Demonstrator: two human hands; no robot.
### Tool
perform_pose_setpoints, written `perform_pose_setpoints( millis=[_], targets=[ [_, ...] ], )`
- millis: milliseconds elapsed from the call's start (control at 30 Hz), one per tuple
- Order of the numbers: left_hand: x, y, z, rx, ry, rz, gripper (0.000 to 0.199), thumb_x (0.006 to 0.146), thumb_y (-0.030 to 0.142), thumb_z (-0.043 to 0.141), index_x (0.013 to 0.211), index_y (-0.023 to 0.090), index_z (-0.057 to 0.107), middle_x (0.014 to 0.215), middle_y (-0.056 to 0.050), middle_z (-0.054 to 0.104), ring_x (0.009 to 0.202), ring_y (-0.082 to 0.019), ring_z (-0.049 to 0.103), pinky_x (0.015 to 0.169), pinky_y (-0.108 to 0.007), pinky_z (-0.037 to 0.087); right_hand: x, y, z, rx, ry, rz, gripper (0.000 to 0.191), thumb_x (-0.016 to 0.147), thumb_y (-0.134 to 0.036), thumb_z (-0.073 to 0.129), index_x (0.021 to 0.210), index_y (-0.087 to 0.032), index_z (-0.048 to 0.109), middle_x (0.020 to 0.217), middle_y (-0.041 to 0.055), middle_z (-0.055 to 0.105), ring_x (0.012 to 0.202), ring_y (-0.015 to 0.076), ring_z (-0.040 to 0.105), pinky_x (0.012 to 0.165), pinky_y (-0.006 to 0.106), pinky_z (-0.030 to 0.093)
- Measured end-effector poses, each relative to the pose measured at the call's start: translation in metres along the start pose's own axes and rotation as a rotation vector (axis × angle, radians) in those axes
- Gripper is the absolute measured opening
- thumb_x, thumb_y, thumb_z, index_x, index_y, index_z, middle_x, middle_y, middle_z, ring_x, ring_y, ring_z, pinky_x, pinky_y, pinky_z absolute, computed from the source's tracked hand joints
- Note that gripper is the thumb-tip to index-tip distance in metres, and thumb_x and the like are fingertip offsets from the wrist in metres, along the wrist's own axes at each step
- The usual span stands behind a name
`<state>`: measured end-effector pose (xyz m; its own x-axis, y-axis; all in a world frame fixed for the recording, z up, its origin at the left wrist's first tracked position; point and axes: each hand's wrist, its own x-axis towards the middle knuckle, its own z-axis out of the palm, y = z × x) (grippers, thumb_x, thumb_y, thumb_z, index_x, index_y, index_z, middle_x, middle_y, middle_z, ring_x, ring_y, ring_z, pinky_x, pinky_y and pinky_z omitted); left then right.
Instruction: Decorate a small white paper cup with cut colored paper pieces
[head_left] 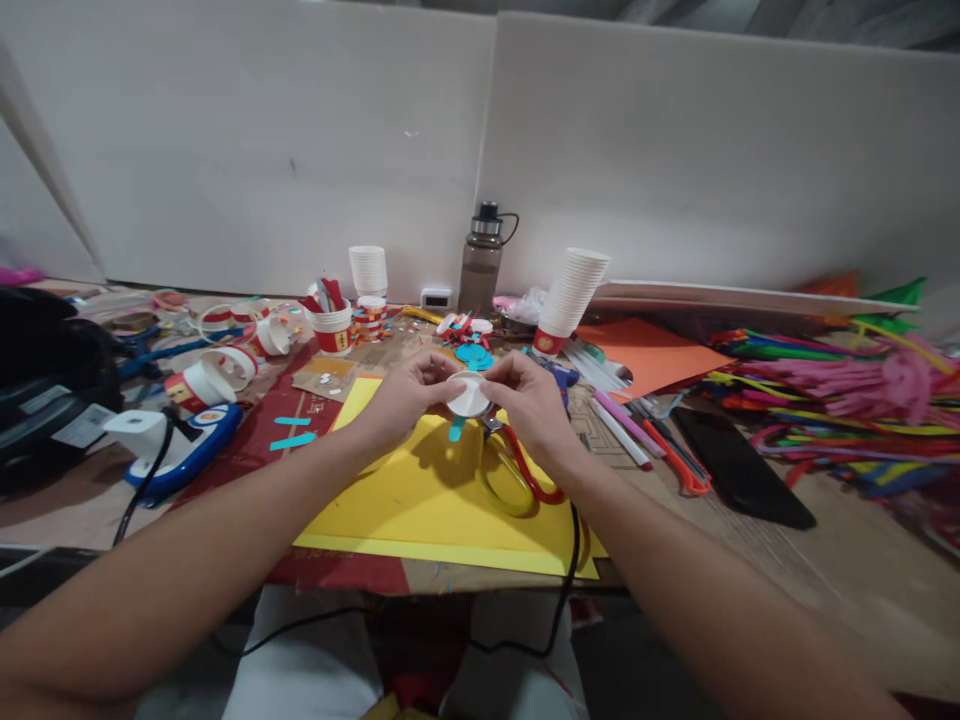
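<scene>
A small round white paper piece (468, 396) is held between my two hands above yellow paper (405, 500). My left hand (409, 395) pinches its left edge and my right hand (529, 400) pinches its right edge. A blue strip (456, 430) sticks out below the white piece. Just behind it lie blue paper circles (474, 355). Scissors with yellow and red handles (507, 485) rest on the yellow paper, partly hidden by my right hand. Two blue strips (292, 441) lie to the left on a red surface.
Stacked paper cups (574, 295), a bottle (480, 265) and a cup with red-handled tools (330, 328) stand behind. At the right are orange paper (652, 350), markers (622, 430), a black phone (739, 465) and pipe cleaners (847, 385). Cut cups (202, 385) lie left; a black cable (574, 545) hangs in front.
</scene>
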<state>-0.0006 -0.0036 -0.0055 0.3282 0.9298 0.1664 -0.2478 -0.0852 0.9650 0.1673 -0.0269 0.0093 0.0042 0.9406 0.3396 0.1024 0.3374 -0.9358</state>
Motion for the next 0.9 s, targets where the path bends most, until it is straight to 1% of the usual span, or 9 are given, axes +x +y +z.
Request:
perform_pose_setpoints(
  millis=[67, 133, 200, 267, 467, 600, 700, 800, 900],
  targets=[
    [0.000, -0.003, 0.001, -0.045, 0.021, -0.089, 0.035, 0.063, 0.029, 0.082, 0.085, 0.015, 0.059, 0.080, -0.002, 0.067, 0.067, -0.013, 0.064, 0.055, -0.025, 0.054, 0.003, 0.004, -0.001, -0.002, -0.006, 0.079, 0.010, 0.062, -0.016, 0.062, 0.066, -0.020, 0.054, 0.059, -0.0049, 0.056, 0.050, 0.0107, 0.051, 0.043, 0.023, 0.042],
    [0.000, -0.005, 0.002, -0.077, 0.037, -0.162, 0.036, 0.062, 0.027, 0.083, 0.084, 0.016, 0.057, 0.080, -0.002, 0.067, 0.068, -0.014, 0.065, 0.056, -0.027, 0.056, 0.005, 0.008, -0.002, -0.007, -0.010, 0.127, 0.008, 0.061, -0.016, 0.060, 0.065, -0.020, 0.054, 0.057, -0.0050, 0.056, 0.047, 0.0108, 0.052, 0.041, 0.023, 0.042],
    [0.000, -0.006, 0.004, -0.098, 0.053, -0.204, 0.036, 0.060, 0.026, 0.084, 0.083, 0.016, 0.057, 0.078, -0.001, 0.066, 0.067, -0.014, 0.065, 0.057, -0.029, 0.057, 0.006, 0.011, -0.002, -0.013, -0.009, 0.146, 0.008, 0.060, -0.016, 0.060, 0.065, -0.019, 0.055, 0.056, -0.0051, 0.056, 0.046, 0.0109, 0.052, 0.041, 0.023, 0.043],
    [-0.001, -0.006, 0.004, -0.110, 0.068, -0.211, 0.037, 0.060, 0.026, 0.084, 0.082, 0.016, 0.056, 0.078, -0.001, 0.066, 0.066, -0.014, 0.065, 0.056, -0.029, 0.057, 0.007, 0.013, -0.002, -0.015, -0.008, 0.149, 0.008, 0.060, -0.016, 0.060, 0.065, -0.019, 0.055, 0.055, -0.0051, 0.056, 0.046, 0.0111, 0.053, 0.041, 0.023, 0.042],
    [-0.002, -0.007, 0.005, -0.128, 0.062, -0.164, 0.036, 0.061, 0.024, 0.083, 0.083, 0.016, 0.056, 0.079, -0.002, 0.068, 0.066, -0.014, 0.067, 0.055, -0.027, 0.056, 0.006, 0.013, -0.002, -0.008, -0.010, 0.132, 0.009, 0.060, -0.016, 0.060, 0.066, -0.019, 0.055, 0.058, -0.0048, 0.056, 0.048, 0.0105, 0.053, 0.042, 0.023, 0.043],
    [-0.002, -0.010, 0.004, -0.127, 0.063, -0.153, 0.037, 0.061, 0.025, 0.083, 0.084, 0.016, 0.056, 0.082, -0.003, 0.068, 0.067, -0.015, 0.067, 0.054, -0.027, 0.056, 0.006, 0.013, -0.002, -0.013, -0.011, 0.130, 0.009, 0.060, -0.016, 0.060, 0.067, -0.019, 0.055, 0.060, -0.0044, 0.057, 0.049, 0.0109, 0.053, 0.043, 0.023, 0.044],
    [-0.002, -0.012, 0.003, -0.109, 0.046, -0.106, 0.036, 0.062, 0.027, 0.083, 0.085, 0.016, 0.057, 0.082, -0.002, 0.068, 0.068, -0.014, 0.066, 0.054, -0.026, 0.055, 0.006, 0.014, -0.002, -0.025, -0.009, 0.113, 0.008, 0.061, -0.016, 0.060, 0.066, -0.019, 0.055, 0.060, -0.0046, 0.057, 0.049, 0.0104, 0.052, 0.045, 0.023, 0.043],
    [-0.003, -0.010, 0.004, -0.078, 0.034, -0.042, 0.035, 0.063, 0.029, 0.082, 0.085, 0.015, 0.059, 0.080, -0.002, 0.067, 0.066, -0.013, 0.064, 0.052, -0.023, 0.053, 0.005, 0.012, -0.002, -0.052, -0.007, 0.055, 0.008, 0.062, -0.016, 0.061, 0.066, -0.019, 0.055, 0.058, -0.0052, 0.055, 0.051, 0.0104, 0.051, 0.047, 0.024, 0.042],
    [-0.003, -0.007, 0.004, -0.030, 0.027, 0.039, 0.033, 0.065, 0.031, 0.081, 0.084, 0.015, 0.059, 0.077, -0.001, 0.066, 0.065, -0.012, 0.063, 0.053, -0.022, 0.052, 0.002, 0.009, -0.001, -0.065, -0.007, -0.036, 0.008, 0.065, -0.017, 0.062, 0.067, -0.020, 0.055, 0.060, -0.0050, 0.055, 0.055, 0.0107, 0.051, 0.051, 0.024, 0.042]
  ],
)
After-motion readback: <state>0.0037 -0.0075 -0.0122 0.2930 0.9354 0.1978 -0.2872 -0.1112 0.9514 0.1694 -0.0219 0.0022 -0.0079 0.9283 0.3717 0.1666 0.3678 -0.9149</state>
